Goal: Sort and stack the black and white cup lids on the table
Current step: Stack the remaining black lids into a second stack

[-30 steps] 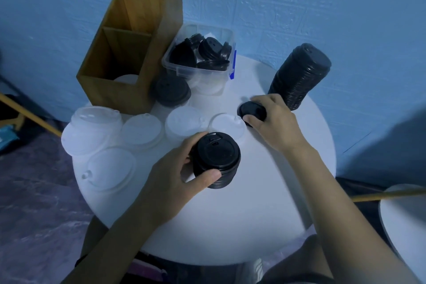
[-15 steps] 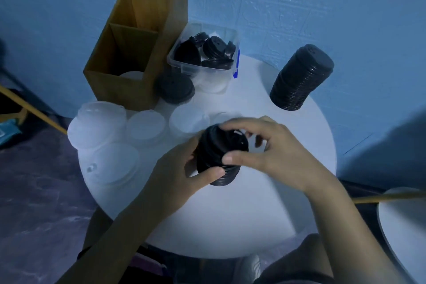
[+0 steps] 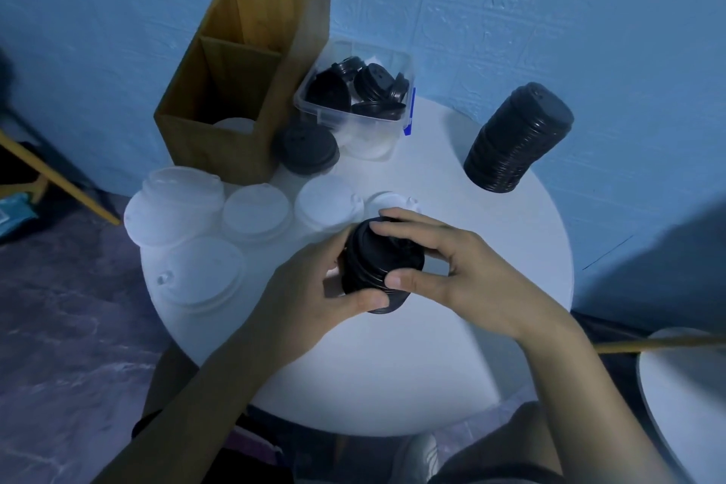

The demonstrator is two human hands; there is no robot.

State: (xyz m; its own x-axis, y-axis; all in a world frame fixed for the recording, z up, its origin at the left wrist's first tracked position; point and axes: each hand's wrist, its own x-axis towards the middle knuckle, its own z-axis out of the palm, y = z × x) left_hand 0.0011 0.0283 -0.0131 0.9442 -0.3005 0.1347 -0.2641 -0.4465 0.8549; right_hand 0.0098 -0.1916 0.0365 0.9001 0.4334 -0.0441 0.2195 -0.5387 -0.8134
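Seen from above, a round white tabletop stands against a blue wall. Near its middle, two bare hands hold a short stack of black lids: glossy, domed plastic, ribbed where the rims nest, tilted slightly to the right. The left hand has its grip curled round the side of the stack, thumb across the front. The right hand has its grip pinching the top lid between thumb and fingertips. Just behind and to the left sit white lids, translucent and in low piles. A tall stack of black lids leans at the far right. At the back are a clear bin with loose black lids, another black lid pile just in front of it, and a wooden box.
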